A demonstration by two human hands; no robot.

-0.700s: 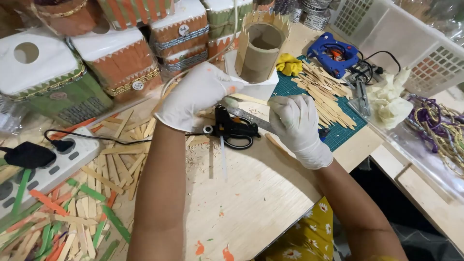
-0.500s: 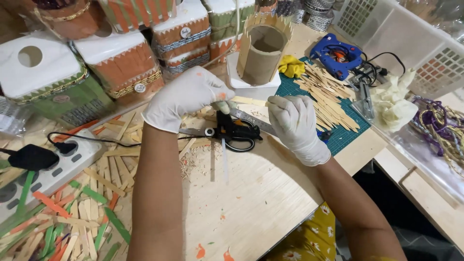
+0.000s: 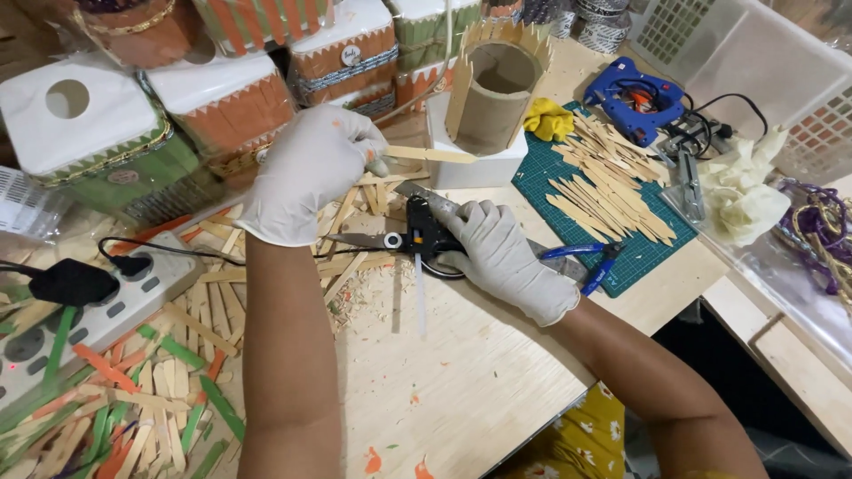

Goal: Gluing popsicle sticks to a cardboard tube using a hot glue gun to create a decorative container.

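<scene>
Left hand (image 3: 306, 173) has lifted off the scissors (image 3: 417, 239) since a moment ago and now pinches a plain wooden stick (image 3: 430, 154) clear of the blades, so the cut on this stick looks finished. Stick runs left-right, free end pointing right at the cardboard tube (image 3: 495, 89), just short of it. Right hand (image 3: 501, 257) is closed round the scissor handles on the table (image 3: 461, 390), blades parted, tips pointing left
</scene>
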